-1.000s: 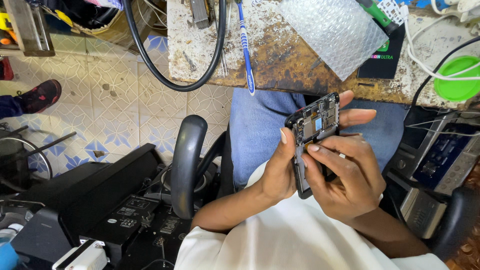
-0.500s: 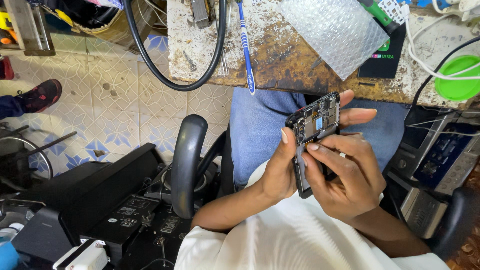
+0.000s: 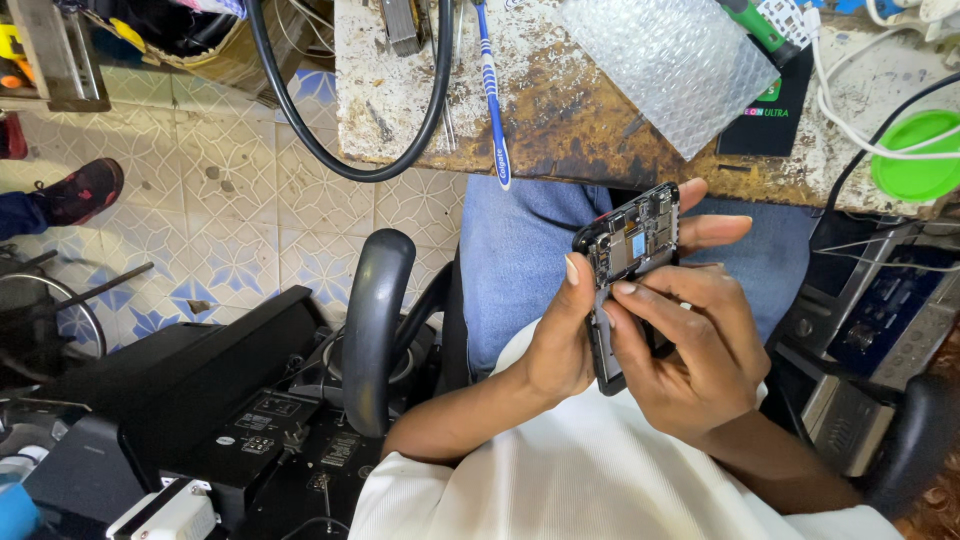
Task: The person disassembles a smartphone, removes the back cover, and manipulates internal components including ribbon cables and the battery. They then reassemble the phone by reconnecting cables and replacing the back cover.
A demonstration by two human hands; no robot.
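the left hand cradles an opened phone from behind and from its nine o'clock side, thumb pressed along the near edge and the long fingers showing past the far edge at about two o'clock, so the exposed circuit board faces up toward the camera. the right hand comes in from five o'clock, its fingertips pinched together on the lower half of the phone, seemingly working at something small near the board's lower edge; whether a tool or part sits between those fingers cannot be told. the phone hangs tilted over the person's lap, just short of the workbench, probably held close so the fine parts can be seen and steadied with both hands. below it are blue jeans and a white shirt. on the bench at twelve o'clock lie a blue toothbrush, a sheet of bubble wrap and a thick black cable looping off the edge; a green lid sits at two o'clock with white cords across it. at nine o'clock the chair's black armrest rises beside dark electronic boxes on the patterned tile floor, and someone else's dark shoe shows at ten o'clock.
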